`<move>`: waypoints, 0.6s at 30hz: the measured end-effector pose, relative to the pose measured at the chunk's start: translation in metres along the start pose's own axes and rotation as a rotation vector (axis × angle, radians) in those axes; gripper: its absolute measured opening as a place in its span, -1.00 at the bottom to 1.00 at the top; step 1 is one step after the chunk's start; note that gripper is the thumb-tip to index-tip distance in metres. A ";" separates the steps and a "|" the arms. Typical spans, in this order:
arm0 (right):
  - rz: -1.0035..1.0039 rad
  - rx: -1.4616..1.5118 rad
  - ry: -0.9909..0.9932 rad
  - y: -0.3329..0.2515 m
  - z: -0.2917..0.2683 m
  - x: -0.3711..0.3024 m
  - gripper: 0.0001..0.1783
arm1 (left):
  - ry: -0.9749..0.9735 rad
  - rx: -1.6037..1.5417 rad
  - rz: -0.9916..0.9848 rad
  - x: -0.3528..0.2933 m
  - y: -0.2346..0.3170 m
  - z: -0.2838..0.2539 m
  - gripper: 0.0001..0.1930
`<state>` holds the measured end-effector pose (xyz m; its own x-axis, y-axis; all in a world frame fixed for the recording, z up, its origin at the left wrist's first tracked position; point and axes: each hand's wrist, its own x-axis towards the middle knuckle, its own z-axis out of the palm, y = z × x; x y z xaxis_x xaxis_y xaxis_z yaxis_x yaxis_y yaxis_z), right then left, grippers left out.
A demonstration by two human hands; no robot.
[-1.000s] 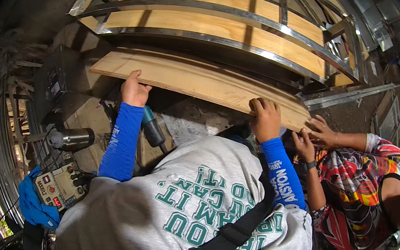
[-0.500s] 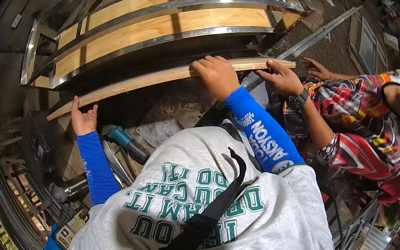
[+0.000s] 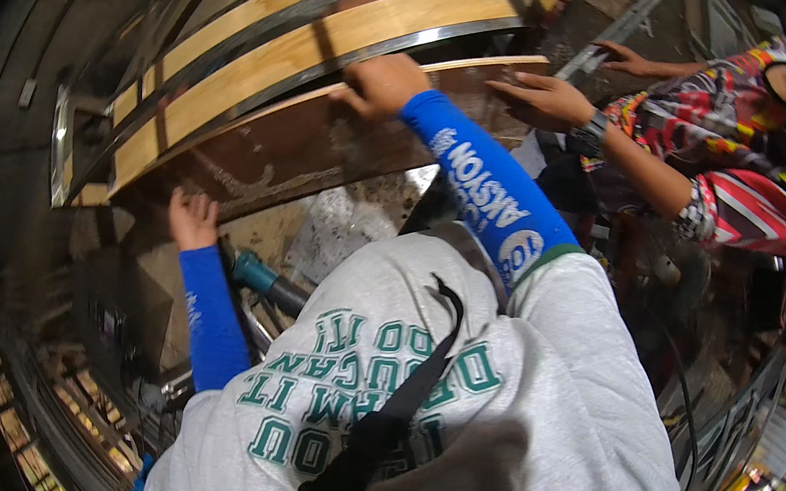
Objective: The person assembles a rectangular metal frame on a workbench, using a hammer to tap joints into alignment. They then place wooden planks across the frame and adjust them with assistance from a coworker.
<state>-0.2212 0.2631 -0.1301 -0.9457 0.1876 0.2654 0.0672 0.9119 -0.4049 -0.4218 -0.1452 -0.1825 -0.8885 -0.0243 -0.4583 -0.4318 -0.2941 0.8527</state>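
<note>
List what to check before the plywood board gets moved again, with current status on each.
1. Right hand gripping the plywood board: ok; it is closed over the top edge.
2. Left hand supporting the board: cannot tell; it is open at the lower left edge, blurred, and load-bearing isn't visible.
3. Co-worker's nearer hand off the board: cannot tell; it is at the right end, contact unclear.
4. Board clear of the metal frame: cannot tell; they overlap in this view.
5. Space around the left hand free of tools: not ok; a teal-and-black power tool lies close by.
</note>
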 end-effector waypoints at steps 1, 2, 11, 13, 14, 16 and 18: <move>0.007 0.004 -0.006 0.004 0.003 -0.003 -0.45 | -0.038 0.049 -0.028 -0.004 -0.015 0.000 -0.52; 0.007 -0.001 -0.005 0.008 0.004 -0.005 -0.46 | -0.063 0.068 -0.091 -0.007 -0.029 0.004 -0.50; -0.239 0.036 0.268 -0.029 -0.018 -0.042 -0.67 | -0.074 -0.289 -0.144 -0.109 -0.046 0.062 0.34; -0.325 -0.090 0.311 -0.044 -0.031 -0.062 -0.72 | -0.282 -0.274 -0.057 -0.141 -0.020 0.070 0.39; -0.371 -0.084 0.373 -0.047 -0.035 -0.069 -0.72 | -0.494 -0.244 0.020 -0.162 -0.009 0.077 0.25; -0.418 -0.050 0.406 -0.054 -0.033 -0.080 -0.69 | -0.257 -0.296 -0.007 -0.175 -0.013 0.077 -0.34; -0.418 -0.008 0.363 -0.060 -0.031 -0.089 -0.65 | -0.148 -0.341 -0.045 -0.151 -0.043 0.053 -0.66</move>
<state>-0.1315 0.2026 -0.1024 -0.7220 -0.0782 0.6875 -0.2867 0.9381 -0.1943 -0.2770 -0.0786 -0.1367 -0.8935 0.1269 -0.4307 -0.4162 -0.5941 0.6884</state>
